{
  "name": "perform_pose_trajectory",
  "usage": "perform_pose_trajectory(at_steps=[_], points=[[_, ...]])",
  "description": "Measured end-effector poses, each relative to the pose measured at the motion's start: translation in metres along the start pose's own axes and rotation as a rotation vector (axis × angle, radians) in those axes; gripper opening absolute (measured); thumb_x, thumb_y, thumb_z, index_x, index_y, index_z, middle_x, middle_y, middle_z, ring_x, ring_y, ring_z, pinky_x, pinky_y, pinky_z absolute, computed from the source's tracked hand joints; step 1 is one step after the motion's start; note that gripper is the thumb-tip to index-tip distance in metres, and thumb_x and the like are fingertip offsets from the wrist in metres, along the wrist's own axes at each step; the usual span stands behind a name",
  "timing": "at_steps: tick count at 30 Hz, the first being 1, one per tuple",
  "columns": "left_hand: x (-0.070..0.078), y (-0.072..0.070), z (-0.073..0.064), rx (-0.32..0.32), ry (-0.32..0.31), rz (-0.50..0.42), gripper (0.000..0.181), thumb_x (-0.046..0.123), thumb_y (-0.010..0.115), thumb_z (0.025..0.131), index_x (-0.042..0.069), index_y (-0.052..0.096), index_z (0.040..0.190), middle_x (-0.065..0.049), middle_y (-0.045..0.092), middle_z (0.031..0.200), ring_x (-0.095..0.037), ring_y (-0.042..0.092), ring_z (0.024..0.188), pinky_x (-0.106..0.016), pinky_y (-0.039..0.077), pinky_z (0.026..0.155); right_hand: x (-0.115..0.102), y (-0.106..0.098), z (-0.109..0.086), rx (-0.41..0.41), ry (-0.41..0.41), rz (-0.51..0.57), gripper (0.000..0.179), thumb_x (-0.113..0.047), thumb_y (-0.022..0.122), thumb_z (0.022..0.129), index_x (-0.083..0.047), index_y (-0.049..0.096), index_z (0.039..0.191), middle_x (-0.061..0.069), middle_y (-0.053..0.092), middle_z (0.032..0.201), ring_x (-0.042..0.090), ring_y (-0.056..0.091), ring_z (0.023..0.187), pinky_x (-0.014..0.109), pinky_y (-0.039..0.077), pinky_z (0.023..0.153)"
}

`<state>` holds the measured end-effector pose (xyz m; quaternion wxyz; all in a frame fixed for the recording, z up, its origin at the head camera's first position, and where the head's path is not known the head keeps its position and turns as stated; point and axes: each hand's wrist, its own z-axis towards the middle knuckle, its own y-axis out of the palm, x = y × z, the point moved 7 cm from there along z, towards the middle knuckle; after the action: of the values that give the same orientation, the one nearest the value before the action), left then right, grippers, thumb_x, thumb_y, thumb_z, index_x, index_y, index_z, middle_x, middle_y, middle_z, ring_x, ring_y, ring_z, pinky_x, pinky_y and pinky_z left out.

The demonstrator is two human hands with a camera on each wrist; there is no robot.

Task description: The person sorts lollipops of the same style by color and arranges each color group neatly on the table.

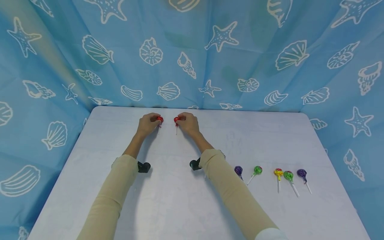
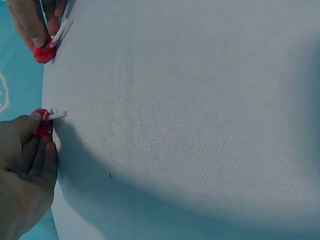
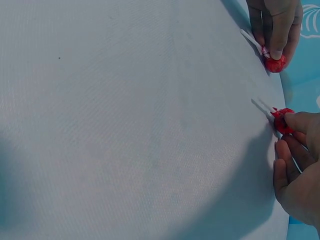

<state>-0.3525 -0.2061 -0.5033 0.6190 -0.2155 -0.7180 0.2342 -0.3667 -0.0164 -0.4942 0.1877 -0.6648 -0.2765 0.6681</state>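
Near the table's far edge, my left hand (image 1: pixel 147 124) pinches a red-wrapped lollipop (image 1: pixel 160 119) by its head, the white stick pointing back toward me. Beside it, a short gap to the right, my right hand (image 1: pixel 189 123) pinches a second red lollipop (image 1: pixel 176 119) the same way. In the left wrist view the left lollipop (image 2: pixel 43 122) sits between thumb and fingers, with the other red lollipop (image 2: pixel 45 52) above it. From the right wrist, thumb and fingertips show on the head of the right lollipop (image 3: pixel 284 121), close over the white surface.
On the right of the white table (image 1: pixel 168 200) lie several lollipops: a purple one (image 1: pixel 238 170) partly behind the right sleeve, a green one (image 1: pixel 257 170), a yellow one (image 1: pixel 278 172), another green one (image 1: pixel 288 176) and another purple one (image 1: pixel 301 173). A blue seashell-print curtain (image 1: pixel 186 33) hangs behind.
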Motion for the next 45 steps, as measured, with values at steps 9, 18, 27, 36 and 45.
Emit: perform_pose_trajectory(at_steps=[9,18,27,36,45], points=[[0.003,-0.001,-0.002,-0.003,0.008,0.0,0.034,0.009,0.06,0.1,0.001,0.06,0.133,-0.019,0.061,0.131,-0.033,0.056,0.122,-0.041,0.047,0.102,0.006,0.0,0.003,0.007,0.009,0.036,0.026,-0.012,0.07,0.093,-0.004,0.07,0.118,0.009,0.071,0.112,0.022,0.065,0.104,0.035,0.05,0.093],[0.003,-0.001,-0.001,-0.006,0.01,0.007,0.034,0.009,0.06,0.099,0.0,0.061,0.132,-0.019,0.061,0.13,-0.033,0.056,0.123,-0.041,0.047,0.102,0.008,-0.004,0.001,-0.011,0.009,0.044,0.027,-0.014,0.07,0.094,-0.006,0.07,0.119,0.007,0.07,0.114,0.021,0.065,0.106,0.036,0.05,0.095],[0.006,-0.001,-0.002,-0.02,0.019,0.018,0.035,0.008,0.06,0.098,0.0,0.06,0.132,-0.019,0.061,0.131,-0.033,0.055,0.124,-0.041,0.045,0.104,-0.004,-0.022,-0.006,-0.037,-0.079,0.057,0.027,-0.013,0.068,0.095,-0.003,0.07,0.12,0.009,0.071,0.114,0.022,0.065,0.105,0.035,0.05,0.092],[0.005,-0.001,-0.001,-0.018,0.034,0.024,0.035,0.008,0.06,0.098,0.0,0.06,0.133,-0.018,0.061,0.131,-0.033,0.055,0.124,-0.041,0.044,0.104,-0.013,-0.045,-0.015,-0.057,-0.135,0.069,0.027,-0.014,0.067,0.096,-0.002,0.07,0.12,0.009,0.07,0.115,0.023,0.063,0.106,0.033,0.052,0.089],[0.004,-0.003,0.0,-0.015,0.04,0.033,0.039,0.011,0.061,0.099,0.0,0.057,0.136,-0.019,0.059,0.135,-0.033,0.055,0.126,-0.042,0.043,0.105,-0.015,-0.07,-0.029,-0.079,-0.194,0.075,0.027,-0.017,0.067,0.097,-0.005,0.07,0.121,0.008,0.069,0.117,0.021,0.063,0.106,0.033,0.053,0.089]])
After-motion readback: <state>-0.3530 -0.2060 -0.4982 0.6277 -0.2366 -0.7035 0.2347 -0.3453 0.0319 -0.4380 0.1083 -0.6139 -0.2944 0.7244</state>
